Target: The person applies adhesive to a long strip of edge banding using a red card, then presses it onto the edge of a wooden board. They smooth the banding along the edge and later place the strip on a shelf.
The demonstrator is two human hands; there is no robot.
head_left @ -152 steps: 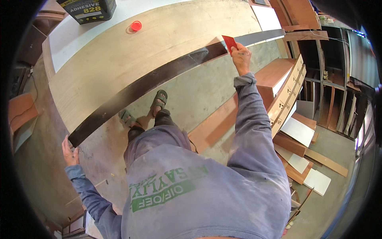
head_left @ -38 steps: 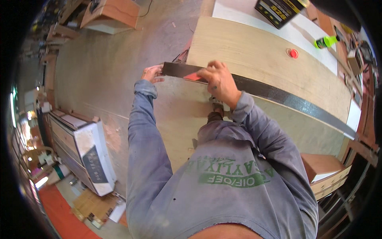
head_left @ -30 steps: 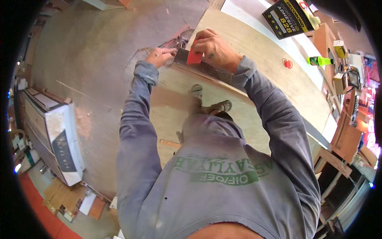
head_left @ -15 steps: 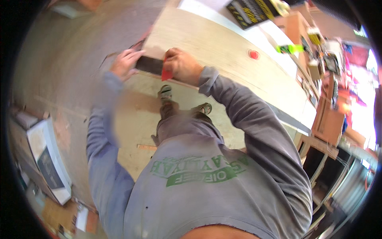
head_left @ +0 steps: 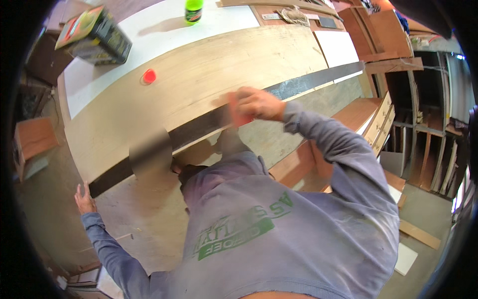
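A long dark strip [head_left: 199,127] lies along the near edge of a pale wooden board [head_left: 199,74]. At its left end, my left hand [head_left: 85,200] touches the strip's tip with its fingers apart. My right hand [head_left: 259,103] is closed around a flat red spreader [head_left: 240,112], which is against the strip near its middle. Motion smears the spreader and the fingertips. To the right of that hand, the strip has a shinier, streaked surface. A blurred patch hides a short stretch of the strip between my hands.
On the white surface beyond the board stand a dark rectangular can [head_left: 102,42] and a green bottle [head_left: 193,11]. A round red cap [head_left: 149,76] rests on the board. Wooden drawers [head_left: 382,119] are at the right, with an open rack [head_left: 423,99] behind them.
My right hand has moved right along the strip with the spreader, far from my left hand, which stays at the left end. The view has swung, showing the strip's whole length.
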